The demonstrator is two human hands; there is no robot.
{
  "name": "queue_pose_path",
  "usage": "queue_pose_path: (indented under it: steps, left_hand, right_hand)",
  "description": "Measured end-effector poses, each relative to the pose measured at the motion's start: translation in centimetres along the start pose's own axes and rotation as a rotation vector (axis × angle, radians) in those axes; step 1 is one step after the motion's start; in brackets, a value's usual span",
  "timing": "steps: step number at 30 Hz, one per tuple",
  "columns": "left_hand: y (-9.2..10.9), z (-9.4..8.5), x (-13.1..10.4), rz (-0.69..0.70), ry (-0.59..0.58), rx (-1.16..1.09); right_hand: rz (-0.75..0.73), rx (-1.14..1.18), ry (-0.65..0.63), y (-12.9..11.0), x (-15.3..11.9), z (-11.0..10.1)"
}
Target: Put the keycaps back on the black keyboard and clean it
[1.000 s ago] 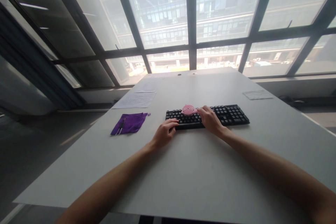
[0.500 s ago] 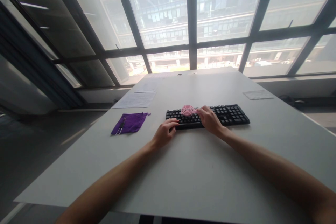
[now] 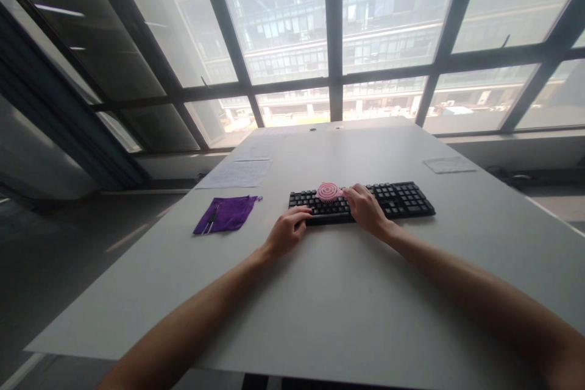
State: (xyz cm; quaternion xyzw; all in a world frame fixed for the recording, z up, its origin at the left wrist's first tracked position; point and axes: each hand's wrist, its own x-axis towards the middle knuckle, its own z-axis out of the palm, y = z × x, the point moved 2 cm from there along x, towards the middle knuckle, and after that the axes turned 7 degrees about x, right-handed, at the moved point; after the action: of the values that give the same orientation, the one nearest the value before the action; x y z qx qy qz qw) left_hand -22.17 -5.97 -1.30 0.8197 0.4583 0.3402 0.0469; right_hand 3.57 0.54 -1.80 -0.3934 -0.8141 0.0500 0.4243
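Note:
A black keyboard (image 3: 406, 200) lies on the white table in front of me. My left hand (image 3: 287, 228) grips its front left corner, with fingers over the edge and the thumb at the front side. My right hand (image 3: 364, 204) is closed around the handle of a pink hairbrush (image 3: 328, 191) with a round, spiral-patterned head. The brush head is over the left-middle keys, bristles down. Most of the handle is hidden by my fingers.
To the left lies a purple cloth (image 3: 235, 214) with a small black-handled tool with two wire prongs (image 3: 211, 219) on it. Paper sheets (image 3: 235, 173) rest farther back on the left. A grey flat piece (image 3: 450, 164) is at the right. Tall windows stand behind the white table (image 3: 329, 298).
The pink hairbrush head has shifted very slightly to the right over the keys. My left hand and the keyboard look unmoved.

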Motion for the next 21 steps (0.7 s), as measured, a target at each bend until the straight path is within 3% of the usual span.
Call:
queue_pose_path:
  steps: [9,15,21]
  left_hand:
    - [-0.22,0.16,-0.06,0.002,0.001,0.003]
    - [-0.20,0.16,0.04,0.015,0.019,0.019]
    - [-0.21,0.13,-0.02,0.012,0.016,0.010]
  right_hand:
    - [-0.029,0.021,0.033,-0.09,0.04,-0.19]
    - [-0.114,0.069,-0.023,-0.75,0.01,0.03]
    - [-0.041,0.015,0.042,-0.10,0.07,-0.10]
